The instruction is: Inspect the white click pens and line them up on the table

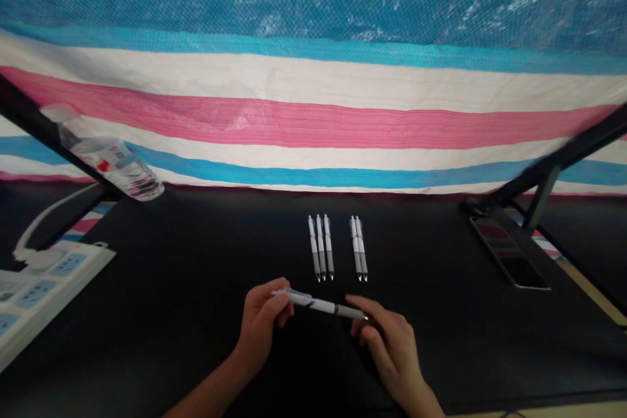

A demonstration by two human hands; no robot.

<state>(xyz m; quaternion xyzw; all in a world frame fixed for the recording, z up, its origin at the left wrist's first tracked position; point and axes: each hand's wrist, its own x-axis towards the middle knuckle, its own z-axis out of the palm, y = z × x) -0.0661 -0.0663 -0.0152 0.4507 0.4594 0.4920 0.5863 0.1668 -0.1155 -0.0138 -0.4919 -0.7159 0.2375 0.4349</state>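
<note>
A white retractable pen (321, 304) with a grey grip lies almost level above the black table, its tip pointing right. My left hand (262, 317) pinches its clip end between thumb and fingers. Around the tip end, the fingers of my right hand (389, 339) are curled, the index finger over the pen and the thumb just below. Farther back, three similar pens (321, 248) lie side by side, tips toward me. To their right lies a pair of matching pens (358, 248), turned the same way.
A smartphone (509, 253) lies on the black table (210, 241) at the right. On the left are a white power strip (53, 294) with a plug and a tilted plastic bottle (117, 163) by a black bar. A striped sheet (313, 121) hangs behind.
</note>
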